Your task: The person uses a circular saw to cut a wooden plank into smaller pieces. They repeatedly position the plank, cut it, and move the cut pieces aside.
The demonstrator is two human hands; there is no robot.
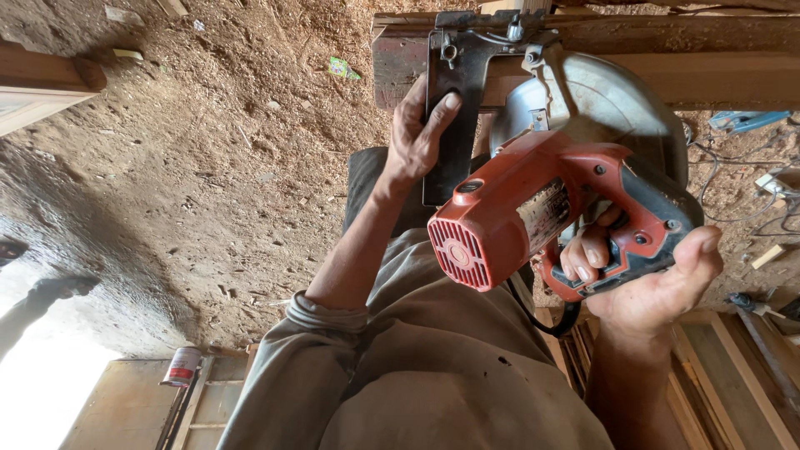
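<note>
Circular saw (533,208) with a red-orange motor housing fills the middle of the view, held out in front of my chest. My right hand (658,275) is clenched around its dark rear handle on the right, with the fingers curled under the grip and the thumb sticking out past its end. My left hand (421,133) reaches farther out and grasps the saw's dark metal base plate (454,100), thumb on its face and fingers wrapped round its left edge. The silver blade guard (608,100) sits to the right of the plate. The far end of the plate touches a weathered wooden beam (708,67) running across the far right.

I judge that I am lining up or adjusting the plate against the beam, not cutting. I cannot tell whether the blade is turning. As I see it, any further move calls for my left fingers to be clear of the guard and for the plate to sit flat on the wood.

A black cord (558,321) loops under the saw. The sawdust-covered floor (208,167) spreads to the left. A small can (182,367) lies near left, and wooden frames (725,375) lie near right.
</note>
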